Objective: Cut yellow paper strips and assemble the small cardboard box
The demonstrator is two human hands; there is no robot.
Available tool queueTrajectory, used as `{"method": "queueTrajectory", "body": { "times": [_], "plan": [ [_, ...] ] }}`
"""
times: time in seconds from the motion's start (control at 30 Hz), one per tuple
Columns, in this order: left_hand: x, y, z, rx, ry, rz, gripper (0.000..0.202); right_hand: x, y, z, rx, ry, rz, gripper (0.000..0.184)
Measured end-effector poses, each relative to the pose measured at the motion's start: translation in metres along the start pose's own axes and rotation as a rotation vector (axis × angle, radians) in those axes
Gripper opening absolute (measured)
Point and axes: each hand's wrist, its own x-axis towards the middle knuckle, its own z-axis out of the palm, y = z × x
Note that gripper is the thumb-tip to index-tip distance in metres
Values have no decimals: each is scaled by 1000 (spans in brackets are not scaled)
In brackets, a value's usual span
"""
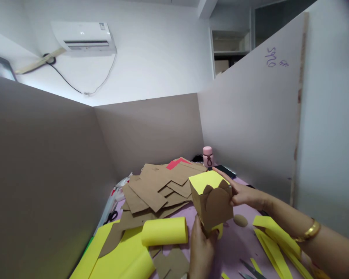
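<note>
A small brown cardboard box (213, 207) with a yellow paper top is held upright above the pink table (238, 244). My left hand (200, 248) grips its lower left corner from below, fingers closed on it. My right hand (241, 192) presses against the box's right side, index finger stretched along the yellow top edge; a gold bangle sits on that wrist. A rolled yellow sheet (164, 231) lies just left of the box.
A heap of brown cardboard cut-outs (159, 188) with a red sheet lies behind. Yellow paper strips (272, 240) lie at right, scissors (251, 271) near the front edge, black scissors (113, 216) at left. A pink bottle (208, 157) stands at the back. Partition walls close in three sides.
</note>
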Motion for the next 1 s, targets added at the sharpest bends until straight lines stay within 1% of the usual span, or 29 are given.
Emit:
{"method": "queueTrajectory", "body": {
  "times": [0.13, 0.27, 0.37, 0.47, 0.6, 0.73, 0.83, 1.0],
  "plan": [
    [-4, 4, -1, 22, -1, -12, 50, 3, 1, -4, 9, -4, -9, 119],
    [-6, 7, -1, 46, 16, -45, 61, 3, 2, -5, 13, -19, -14, 116],
    [-5, 4, 0, 71, 25, -55, 63, 2, 1, -4, 9, -25, -9, 116],
    [-5, -3, 0, 111, 25, -56, 60, 2, 0, -4, 5, -22, -6, 115],
    [-6, -9, 0, 146, 29, -26, 57, 4, 1, -5, 19, -25, -4, 115],
    [-7, -8, -1, 114, 44, 9, 71, 8, 1, -4, 37, -34, -3, 114],
    [-6, -3, -2, 88, 12, -7, 80, 9, 0, -4, 45, -40, -2, 112],
    [-6, -1, -3, 73, -39, 59, 74, 9, 1, -4, 55, -47, 0, 112]
  ]
}}
